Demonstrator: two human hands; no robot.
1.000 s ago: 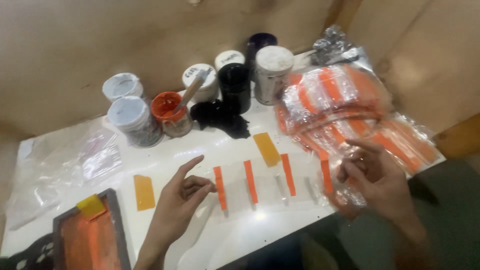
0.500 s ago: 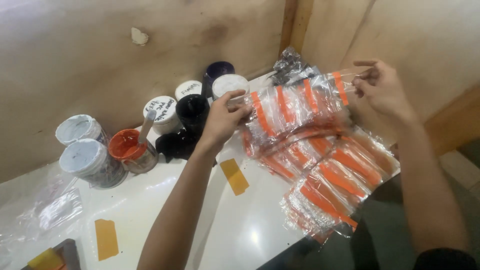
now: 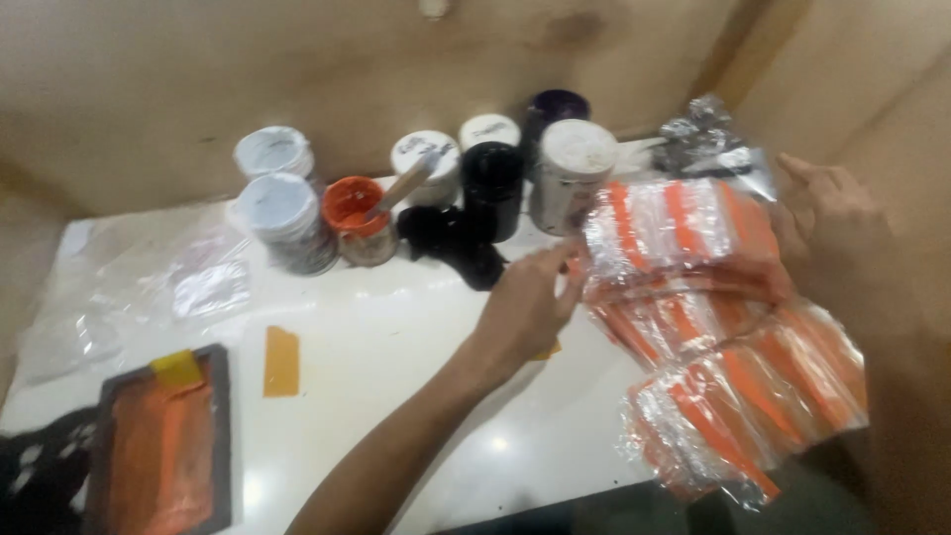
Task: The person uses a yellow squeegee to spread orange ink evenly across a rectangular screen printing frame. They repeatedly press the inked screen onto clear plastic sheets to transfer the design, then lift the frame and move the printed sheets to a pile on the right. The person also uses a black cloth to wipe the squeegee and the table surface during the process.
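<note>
Motion blur smears the right hand (image 3: 827,223) and the clear packets of orange strips (image 3: 713,297) so no fingertip grip can be told, the left hand (image 3: 530,307) hides a yellow slip on the counter (image 3: 396,367), and the orange-inked frame (image 3: 158,446) runs off the bottom edge

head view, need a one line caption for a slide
Both hands, left hand and right hand, on a stack of clear packets with orange strips beside paint jars.
</note>
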